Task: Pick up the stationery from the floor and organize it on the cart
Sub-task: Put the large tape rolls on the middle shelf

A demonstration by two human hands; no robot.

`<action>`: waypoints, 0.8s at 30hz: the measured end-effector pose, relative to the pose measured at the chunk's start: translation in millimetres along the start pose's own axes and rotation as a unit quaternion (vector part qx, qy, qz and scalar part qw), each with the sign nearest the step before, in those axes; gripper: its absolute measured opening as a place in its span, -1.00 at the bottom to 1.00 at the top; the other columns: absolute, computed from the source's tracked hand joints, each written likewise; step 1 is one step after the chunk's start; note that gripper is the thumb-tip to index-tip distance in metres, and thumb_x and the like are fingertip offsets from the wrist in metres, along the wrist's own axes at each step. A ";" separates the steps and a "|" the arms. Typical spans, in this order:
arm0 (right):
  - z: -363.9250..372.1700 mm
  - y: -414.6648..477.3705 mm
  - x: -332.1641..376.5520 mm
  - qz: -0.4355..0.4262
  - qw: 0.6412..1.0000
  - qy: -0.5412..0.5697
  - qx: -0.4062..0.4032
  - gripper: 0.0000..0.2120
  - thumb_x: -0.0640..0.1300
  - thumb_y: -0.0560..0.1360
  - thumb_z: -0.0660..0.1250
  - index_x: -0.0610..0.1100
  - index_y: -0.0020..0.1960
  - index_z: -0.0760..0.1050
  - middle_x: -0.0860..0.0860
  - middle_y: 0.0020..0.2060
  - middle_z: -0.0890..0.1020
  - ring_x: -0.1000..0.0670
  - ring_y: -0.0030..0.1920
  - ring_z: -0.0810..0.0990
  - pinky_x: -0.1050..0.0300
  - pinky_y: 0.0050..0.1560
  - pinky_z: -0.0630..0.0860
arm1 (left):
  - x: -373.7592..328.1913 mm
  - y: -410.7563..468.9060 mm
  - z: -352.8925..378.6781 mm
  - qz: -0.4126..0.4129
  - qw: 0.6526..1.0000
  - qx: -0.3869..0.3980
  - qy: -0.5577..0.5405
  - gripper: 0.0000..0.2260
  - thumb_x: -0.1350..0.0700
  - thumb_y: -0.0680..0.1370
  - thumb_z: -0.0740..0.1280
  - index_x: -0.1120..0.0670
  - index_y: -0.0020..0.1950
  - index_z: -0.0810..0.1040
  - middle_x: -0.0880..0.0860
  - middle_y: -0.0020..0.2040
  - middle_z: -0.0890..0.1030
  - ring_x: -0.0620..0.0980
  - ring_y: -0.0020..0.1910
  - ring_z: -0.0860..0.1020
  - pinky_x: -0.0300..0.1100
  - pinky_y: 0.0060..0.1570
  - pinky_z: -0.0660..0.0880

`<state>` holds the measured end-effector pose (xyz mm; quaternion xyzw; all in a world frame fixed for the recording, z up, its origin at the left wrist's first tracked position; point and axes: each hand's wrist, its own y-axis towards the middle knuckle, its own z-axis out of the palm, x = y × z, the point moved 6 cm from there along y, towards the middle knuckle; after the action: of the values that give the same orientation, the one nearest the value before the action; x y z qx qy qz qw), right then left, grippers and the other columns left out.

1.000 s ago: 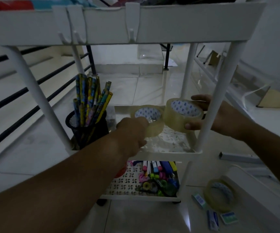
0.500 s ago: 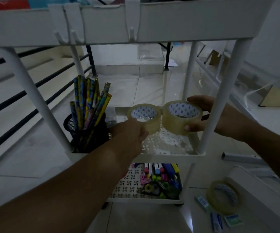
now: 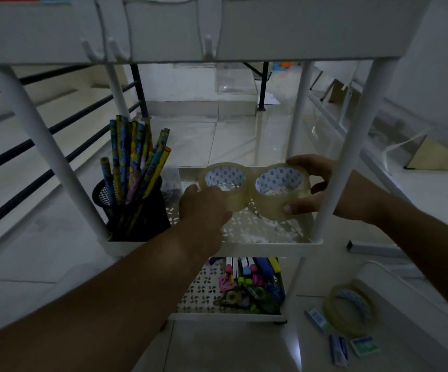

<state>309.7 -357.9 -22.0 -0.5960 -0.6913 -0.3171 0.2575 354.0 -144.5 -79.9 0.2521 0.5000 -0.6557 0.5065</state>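
Head view, left hand (image 3: 204, 210) grasping left tape roll (image 3: 224, 179), right hand (image 3: 312, 183) grasping right tape roll (image 3: 279, 193), rolls touching side by side, above cart middle shelf (image 3: 265, 247).

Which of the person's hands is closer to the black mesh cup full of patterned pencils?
Left. The left hand, gripping a clear tape roll, is just right of the black mesh cup; the right hand holds a second roll farther right.

1. The left tape roll (image 3: 224, 181) and right tape roll (image 3: 280, 193) are clear, glossy plastic film on printed paper cores.
2. The cart (image 3: 351, 157) has a smooth white finish and a perforated shelf (image 3: 260, 233).
3. The pencil cup (image 3: 139, 213) is matt black wire mesh.
4. The floor (image 3: 233, 140) is glossy, reflective tile.
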 end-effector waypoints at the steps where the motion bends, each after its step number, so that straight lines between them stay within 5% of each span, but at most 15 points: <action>1: 0.2 0.5 -1.6 0.000 1.000 -0.001 -0.003 0.05 0.28 0.01 0.61 0.02 0.42 0.33 0.23 0.17 0.52 0.37 0.12 0.50 0.51 -0.09 0.46 | -0.1 6.0 -0.2 -0.005 1.000 0.006 0.000 -0.60 0.12 0.51 0.24 0.23 0.33 0.39 0.14 0.06 0.50 0.03 -0.14 0.55 -0.11 -0.22 0.57; 7: 0.1 0.5 -4.3 0.002 1.000 0.003 -0.007 0.02 0.25 0.04 0.62 0.02 0.41 0.34 0.18 0.20 0.52 0.37 0.12 0.50 0.49 -0.10 0.47 | 1.8 1.2 -5.3 -0.077 0.995 -0.030 0.058 -0.74 0.11 0.58 0.26 0.05 0.27 0.44 0.03 -0.12 0.49 -0.05 -0.11 0.50 -0.21 -0.29 0.55; 10: -1.0 0.2 -1.7 0.000 1.000 -0.007 -0.015 0.14 0.42 -0.08 0.52 0.02 0.41 0.34 0.17 0.20 0.51 0.23 0.16 0.52 0.37 0.00 0.47 | -1.9 0.5 -6.1 -0.031 0.995 -0.009 0.092 -0.65 0.15 0.59 0.23 0.14 0.38 0.37 0.04 0.04 0.51 -0.11 -0.22 0.49 -0.31 -0.46 0.54; 13: -0.4 -0.6 -0.5 -0.003 1.000 -0.017 -0.006 0.13 0.39 -0.07 0.52 0.01 0.42 0.33 0.18 0.21 0.50 0.22 0.16 0.52 0.35 0.03 0.46 | -0.6 1.4 -2.6 -0.022 0.996 0.015 0.089 -0.60 0.15 0.58 0.25 0.16 0.41 0.33 0.12 0.21 0.49 -0.08 -0.14 0.52 -0.31 -0.49 0.55; 17: -0.7 0.2 -0.8 0.003 1.000 -0.025 0.003 0.07 0.31 0.01 0.57 0.01 0.43 0.30 0.19 0.22 0.50 0.25 0.16 0.51 0.35 0.06 0.46 | 1.1 -4.4 3.5 -0.065 0.992 0.023 0.108 -0.68 0.14 0.53 0.37 0.13 0.27 0.46 0.09 0.00 0.53 -0.01 -0.09 0.54 -0.19 -0.39 0.61; 21: 0.6 0.1 1.1 0.009 0.999 -0.037 0.000 0.03 0.27 0.08 0.59 -0.01 0.45 0.29 0.14 0.24 0.50 0.20 0.18 0.51 0.29 0.13 0.46 | -6.3 0.4 1.8 -0.004 0.992 0.017 0.124 -0.70 0.24 0.56 0.26 0.30 0.27 0.44 0.18 0.06 0.56 -0.03 -0.21 0.56 -0.29 -0.39 0.55; 24: 3.5 -0.4 3.0 0.000 0.999 -0.044 -0.004 0.05 0.30 0.09 0.58 -0.02 0.46 0.28 0.16 0.22 0.50 0.24 0.15 0.51 0.37 0.13 0.44 | -4.5 3.8 5.0 -0.025 0.992 -0.006 0.125 -0.87 0.18 0.58 0.25 0.24 0.05 0.48 0.16 0.01 0.51 0.04 -0.12 0.57 -0.20 -0.46 0.54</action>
<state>308.9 -353.4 -22.1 -0.6103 -0.7008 -0.2935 0.2240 360.0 -147.1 -75.8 0.3167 0.5694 -0.6284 0.4250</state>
